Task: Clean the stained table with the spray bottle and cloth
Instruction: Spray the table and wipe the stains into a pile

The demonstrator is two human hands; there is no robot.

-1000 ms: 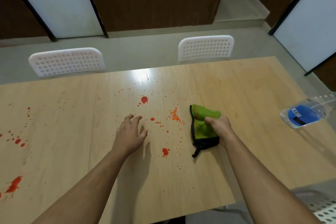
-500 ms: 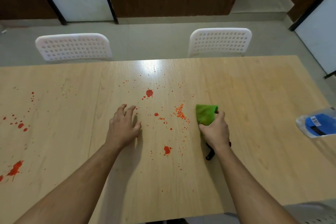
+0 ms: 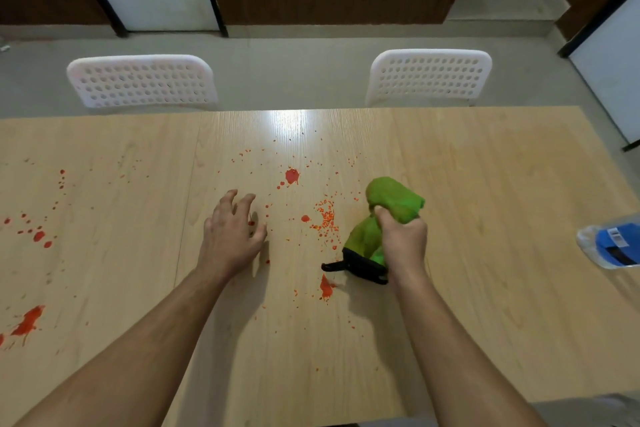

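Observation:
A light wooden table [image 3: 485,184] carries red stains: a round blot [image 3: 292,176] in the middle, a cluster of specks [image 3: 326,218], a smear [image 3: 325,286] near me, and more splashes at the far left [image 3: 27,321]. My right hand [image 3: 403,243] grips a bunched green cloth [image 3: 394,201] with a black edge, just right of the specks. My left hand [image 3: 232,236] rests on the table with fingers spread, holding nothing. The spray bottle [image 3: 609,246], clear with a blue label, lies at the right edge, partly cut off.
Two white perforated chairs [image 3: 142,81] [image 3: 429,76] stand at the table's far side. Beyond them is grey floor, dark wood panels and white doors. The table's near edge runs just below my forearms.
My right hand has bunched the cloth up, so more green and the black edge show below the fist. The view shifted slightly; my left hand stays on the table.

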